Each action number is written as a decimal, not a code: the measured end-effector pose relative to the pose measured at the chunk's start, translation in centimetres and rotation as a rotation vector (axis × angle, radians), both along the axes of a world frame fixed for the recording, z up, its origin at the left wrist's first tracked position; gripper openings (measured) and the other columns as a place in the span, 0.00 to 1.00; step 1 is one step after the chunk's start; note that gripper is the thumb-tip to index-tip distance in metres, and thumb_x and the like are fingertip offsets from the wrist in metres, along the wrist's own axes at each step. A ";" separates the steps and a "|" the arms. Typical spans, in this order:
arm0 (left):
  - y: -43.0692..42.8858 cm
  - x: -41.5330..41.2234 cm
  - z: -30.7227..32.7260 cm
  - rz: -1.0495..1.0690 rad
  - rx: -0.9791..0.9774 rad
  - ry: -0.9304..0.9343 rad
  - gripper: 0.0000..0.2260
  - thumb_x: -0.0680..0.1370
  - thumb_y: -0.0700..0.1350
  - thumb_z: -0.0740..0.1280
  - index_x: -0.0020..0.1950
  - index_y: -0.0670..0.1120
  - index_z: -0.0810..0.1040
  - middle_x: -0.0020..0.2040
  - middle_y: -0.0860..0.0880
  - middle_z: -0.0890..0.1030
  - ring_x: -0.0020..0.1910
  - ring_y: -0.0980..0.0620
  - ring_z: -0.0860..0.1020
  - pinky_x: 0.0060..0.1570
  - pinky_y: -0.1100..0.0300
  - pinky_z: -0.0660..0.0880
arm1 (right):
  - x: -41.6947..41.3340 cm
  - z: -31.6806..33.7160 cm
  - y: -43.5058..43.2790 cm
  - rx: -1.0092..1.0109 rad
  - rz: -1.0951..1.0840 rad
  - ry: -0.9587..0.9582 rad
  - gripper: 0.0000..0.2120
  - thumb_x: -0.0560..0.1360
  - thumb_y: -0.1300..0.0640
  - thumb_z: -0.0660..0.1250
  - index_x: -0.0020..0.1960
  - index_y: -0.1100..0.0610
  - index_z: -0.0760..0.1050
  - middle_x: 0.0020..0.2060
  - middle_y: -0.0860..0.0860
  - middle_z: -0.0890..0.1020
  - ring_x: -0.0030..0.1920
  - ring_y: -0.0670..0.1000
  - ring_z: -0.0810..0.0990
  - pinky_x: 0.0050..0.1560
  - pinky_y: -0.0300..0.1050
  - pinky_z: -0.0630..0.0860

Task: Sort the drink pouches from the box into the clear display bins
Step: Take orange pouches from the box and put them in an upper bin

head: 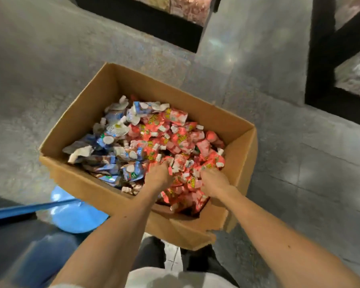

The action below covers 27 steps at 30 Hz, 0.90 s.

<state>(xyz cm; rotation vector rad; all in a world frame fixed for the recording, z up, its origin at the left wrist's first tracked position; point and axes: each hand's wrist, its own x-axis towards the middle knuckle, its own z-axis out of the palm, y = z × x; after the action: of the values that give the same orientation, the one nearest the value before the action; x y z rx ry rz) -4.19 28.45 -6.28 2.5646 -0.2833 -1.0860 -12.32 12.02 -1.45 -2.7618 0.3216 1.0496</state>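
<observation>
Left hand, right hand among pouches, box on grey floor

Box open-topped, walls ring heaped pouches; bare floor around

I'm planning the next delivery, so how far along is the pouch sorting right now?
Early, it seems. Done: nothing certain; the display bins at the top edge hold something too blurred to identify. In hand: the left hand and right hand dig into the red pouches, fingers buried. Left: the box is heaped with red pouches beside blue pouches.
</observation>
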 end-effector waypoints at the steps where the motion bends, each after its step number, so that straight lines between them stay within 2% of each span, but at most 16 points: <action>1: -0.1 0.4 -1.0 0.060 0.051 -0.023 0.27 0.79 0.51 0.67 0.74 0.45 0.63 0.69 0.40 0.69 0.70 0.37 0.67 0.64 0.44 0.70 | 0.8 -1.3 -0.3 -0.005 0.037 0.029 0.12 0.76 0.65 0.60 0.59 0.61 0.73 0.58 0.59 0.77 0.61 0.60 0.75 0.56 0.51 0.74; 4: -0.8 0.8 -2.8 0.321 0.162 -0.051 0.24 0.78 0.50 0.69 0.67 0.42 0.64 0.68 0.38 0.67 0.68 0.36 0.67 0.60 0.45 0.72 | 2.9 -4.9 -1.3 -0.045 0.164 0.134 0.15 0.77 0.62 0.60 0.63 0.60 0.73 0.62 0.59 0.76 0.65 0.60 0.73 0.62 0.52 0.71; 7: -1.8 0.4 -4.5 0.362 0.287 -0.126 0.25 0.75 0.50 0.73 0.63 0.42 0.65 0.62 0.39 0.70 0.64 0.40 0.70 0.54 0.51 0.74 | 4.3 -7.4 -2.1 -0.132 0.296 0.228 0.25 0.76 0.53 0.66 0.71 0.58 0.66 0.69 0.59 0.69 0.71 0.60 0.65 0.71 0.58 0.62; 8: -2.0 0.3 -4.9 0.363 0.338 -0.156 0.26 0.74 0.50 0.74 0.63 0.42 0.64 0.60 0.40 0.72 0.62 0.41 0.71 0.51 0.52 0.74 | 4.9 -7.9 -2.3 -0.140 0.327 0.257 0.28 0.76 0.53 0.67 0.73 0.57 0.64 0.70 0.59 0.67 0.73 0.60 0.63 0.72 0.60 0.60; 10: -2.4 0.1 -5.7 0.357 0.412 -0.173 0.30 0.74 0.49 0.74 0.68 0.42 0.62 0.60 0.41 0.73 0.61 0.42 0.73 0.50 0.52 0.74 | 6.0 -8.2 -2.6 -0.163 0.396 0.287 0.30 0.76 0.59 0.66 0.75 0.58 0.61 0.72 0.58 0.66 0.73 0.60 0.61 0.71 0.62 0.60; 12: -3.0 0.2 -6.4 0.322 0.443 -0.184 0.32 0.76 0.45 0.71 0.74 0.40 0.58 0.62 0.41 0.75 0.64 0.42 0.73 0.53 0.50 0.74 | 7.0 -8.4 -3.3 -0.207 0.472 0.281 0.29 0.76 0.62 0.65 0.75 0.59 0.61 0.71 0.58 0.68 0.74 0.59 0.62 0.71 0.64 0.59; 15: -3.6 0.4 -6.8 0.279 0.428 -0.159 0.18 0.78 0.44 0.68 0.65 0.42 0.67 0.59 0.42 0.79 0.64 0.41 0.73 0.53 0.49 0.73 | 7.9 -8.7 -4.3 -0.211 0.530 0.279 0.18 0.76 0.62 0.65 0.65 0.57 0.73 0.65 0.55 0.75 0.74 0.59 0.61 0.72 0.64 0.58; 17: -3.6 -0.2 -7.0 0.247 0.409 -0.124 0.11 0.79 0.44 0.67 0.60 0.43 0.75 0.57 0.44 0.79 0.62 0.42 0.73 0.52 0.50 0.72 | 8.5 -8.4 -4.5 -0.153 0.514 0.284 0.12 0.77 0.62 0.65 0.59 0.56 0.77 0.62 0.55 0.78 0.73 0.58 0.63 0.70 0.60 0.61; 19: -3.3 -0.5 -7.0 0.237 0.374 -0.093 0.08 0.79 0.43 0.67 0.57 0.43 0.78 0.57 0.44 0.76 0.62 0.42 0.71 0.53 0.51 0.71 | 9.5 -7.7 -4.7 -0.074 0.465 0.251 0.10 0.76 0.63 0.65 0.57 0.57 0.77 0.62 0.56 0.76 0.70 0.58 0.66 0.66 0.55 0.65; 22: -2.7 -0.1 -6.1 0.299 0.303 -0.114 0.08 0.77 0.47 0.69 0.53 0.44 0.81 0.59 0.44 0.73 0.62 0.42 0.68 0.53 0.51 0.72 | 11.6 -7.0 -5.4 0.099 0.363 0.108 0.14 0.77 0.60 0.68 0.62 0.57 0.77 0.63 0.55 0.71 0.66 0.57 0.66 0.65 0.52 0.68; 25: -2.0 0.7 -4.6 0.329 0.258 -0.256 0.09 0.74 0.49 0.74 0.49 0.45 0.85 0.51 0.46 0.73 0.53 0.43 0.69 0.49 0.51 0.73 | 13.8 -5.7 -5.5 0.241 0.113 -0.077 0.17 0.75 0.51 0.72 0.62 0.56 0.80 0.67 0.54 0.66 0.68 0.56 0.64 0.68 0.50 0.66; 27: -1.5 1.2 -3.5 0.335 0.219 -0.369 0.09 0.68 0.49 0.79 0.44 0.45 0.86 0.49 0.44 0.75 0.50 0.42 0.71 0.44 0.50 0.72 | 15.2 -5.1 -4.8 0.288 -0.064 -0.113 0.14 0.75 0.52 0.72 0.59 0.56 0.81 0.71 0.55 0.62 0.70 0.57 0.66 0.67 0.48 0.66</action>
<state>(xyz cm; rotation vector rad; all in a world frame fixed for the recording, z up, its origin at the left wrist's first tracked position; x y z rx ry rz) -3.04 26.96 -9.76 2.8602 0.1869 -0.5467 2.86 7.18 -6.50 -2.5222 0.2215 0.8461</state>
